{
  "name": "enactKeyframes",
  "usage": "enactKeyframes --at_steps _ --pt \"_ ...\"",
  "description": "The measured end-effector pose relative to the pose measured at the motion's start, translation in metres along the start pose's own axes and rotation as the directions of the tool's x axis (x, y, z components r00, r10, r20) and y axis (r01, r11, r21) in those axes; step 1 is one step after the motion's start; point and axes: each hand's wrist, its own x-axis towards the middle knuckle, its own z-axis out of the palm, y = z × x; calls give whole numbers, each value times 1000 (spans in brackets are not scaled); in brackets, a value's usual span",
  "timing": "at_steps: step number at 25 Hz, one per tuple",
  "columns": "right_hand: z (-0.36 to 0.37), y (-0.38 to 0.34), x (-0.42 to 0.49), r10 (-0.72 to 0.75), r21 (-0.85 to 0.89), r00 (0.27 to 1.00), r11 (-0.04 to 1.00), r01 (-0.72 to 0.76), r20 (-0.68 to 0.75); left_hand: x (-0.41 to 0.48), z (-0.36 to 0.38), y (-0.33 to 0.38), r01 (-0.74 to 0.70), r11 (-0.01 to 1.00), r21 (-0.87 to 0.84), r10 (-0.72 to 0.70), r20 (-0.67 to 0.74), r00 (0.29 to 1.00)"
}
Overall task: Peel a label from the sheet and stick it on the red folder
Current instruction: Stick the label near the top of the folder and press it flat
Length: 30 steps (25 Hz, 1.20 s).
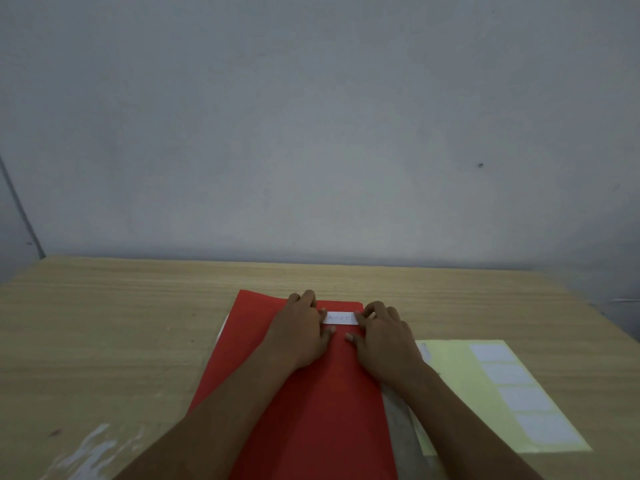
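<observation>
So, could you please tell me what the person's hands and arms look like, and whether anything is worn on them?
Both the left hand and the right hand are bare: no gloves, and no rings, watch or bracelet that I can make out. Both forearms are uncovered as far as the bottom edge of the picture, with no sleeve in view. The fingernails look short and unpainted.

The label [340,318] lies on the folder [322,403], between the left hand [300,330] and right hand [384,336], fingertips on its ends. The sheet [450,375] lies on the table [104,323] right of the right hand, beside the folder.
</observation>
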Motion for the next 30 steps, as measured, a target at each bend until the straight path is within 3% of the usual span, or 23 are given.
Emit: enactKeyframes --at_steps 13,26,30 --pt "-2 3 -8 -80 -54 997 995 80 6 -13 0 9 -65 988 138 56 65 996" --pt "6 1 -10 -5 79 999 997 8 -44 -15 4 4 0 998 66 -2 29 1000" --pt "12 -3 -7 50 71 999 996 -49 -16 -8 0 1 6 999 54 -11 81 997"
